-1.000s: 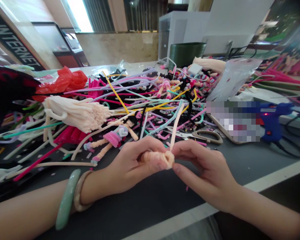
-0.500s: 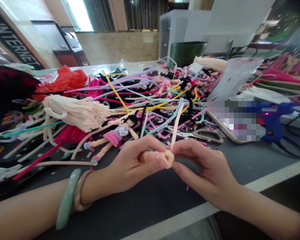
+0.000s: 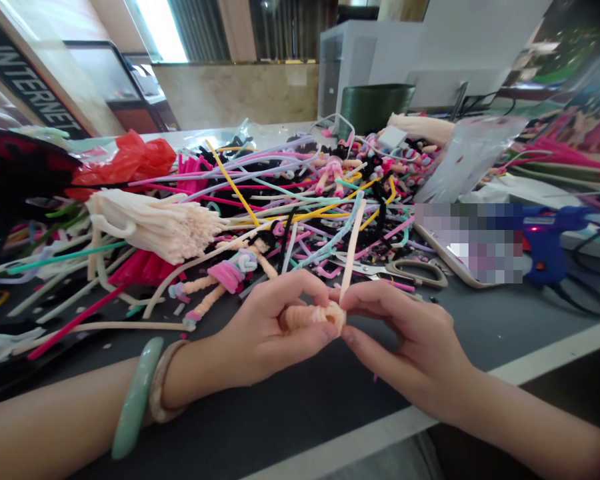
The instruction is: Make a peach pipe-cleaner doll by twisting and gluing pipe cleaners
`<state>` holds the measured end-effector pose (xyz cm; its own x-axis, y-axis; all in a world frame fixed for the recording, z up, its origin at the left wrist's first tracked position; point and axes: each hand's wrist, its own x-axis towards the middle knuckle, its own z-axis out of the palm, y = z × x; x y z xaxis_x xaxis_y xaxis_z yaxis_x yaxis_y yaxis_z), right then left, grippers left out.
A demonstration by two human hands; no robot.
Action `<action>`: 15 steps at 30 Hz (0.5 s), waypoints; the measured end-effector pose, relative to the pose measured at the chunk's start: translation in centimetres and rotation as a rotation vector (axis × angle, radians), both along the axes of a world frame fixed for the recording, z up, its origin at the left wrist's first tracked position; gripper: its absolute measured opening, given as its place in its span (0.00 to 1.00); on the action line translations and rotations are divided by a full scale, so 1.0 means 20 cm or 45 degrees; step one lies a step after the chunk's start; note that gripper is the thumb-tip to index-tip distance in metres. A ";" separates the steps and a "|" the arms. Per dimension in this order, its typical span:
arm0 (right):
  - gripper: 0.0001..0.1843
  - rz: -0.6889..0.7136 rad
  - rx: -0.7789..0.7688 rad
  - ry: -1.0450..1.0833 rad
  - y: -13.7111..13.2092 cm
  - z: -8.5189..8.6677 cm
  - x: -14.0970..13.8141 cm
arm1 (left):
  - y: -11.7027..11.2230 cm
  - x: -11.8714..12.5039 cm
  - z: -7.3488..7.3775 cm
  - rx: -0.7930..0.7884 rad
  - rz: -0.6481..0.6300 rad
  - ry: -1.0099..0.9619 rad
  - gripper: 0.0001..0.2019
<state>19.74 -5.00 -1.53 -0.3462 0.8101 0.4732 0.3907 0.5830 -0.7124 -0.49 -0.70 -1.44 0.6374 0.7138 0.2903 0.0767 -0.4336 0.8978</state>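
My left hand [image 3: 270, 330] is closed round a coiled peach pipe cleaner piece [image 3: 310, 315], thumb and fingers pinching it. My right hand [image 3: 405, 340] pinches the free end of the same peach pipe cleaner, whose straight tail [image 3: 353, 243] rises up and away from the coil. Both hands hover just above the dark grey table [image 3: 280, 413]. A green bangle [image 3: 133, 397] and a beige one sit on my left wrist.
A big tangle of coloured pipe cleaners [image 3: 290, 193] covers the table behind. A small pipe-cleaner doll [image 3: 225, 277] lies left of my hands, beside a cream bundle [image 3: 150, 223]. Scissors [image 3: 405, 270], a blurred phone [image 3: 467, 243] and a blue glue gun [image 3: 547, 240] lie right.
The coil has been wound slightly tighter between my fingers; my right hand shifted a little left and the tail tilted barely. Otherwise nothing moved.
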 end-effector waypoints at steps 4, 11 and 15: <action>0.16 -0.003 0.018 -0.011 0.00 0.00 0.00 | 0.00 0.01 0.01 -0.012 -0.006 -0.001 0.06; 0.16 -0.009 0.041 -0.030 -0.01 0.00 0.00 | 0.00 0.01 0.01 -0.049 -0.042 -0.048 0.05; 0.16 -0.015 0.038 -0.043 -0.01 0.00 0.00 | 0.00 0.01 0.00 -0.066 -0.060 -0.048 0.06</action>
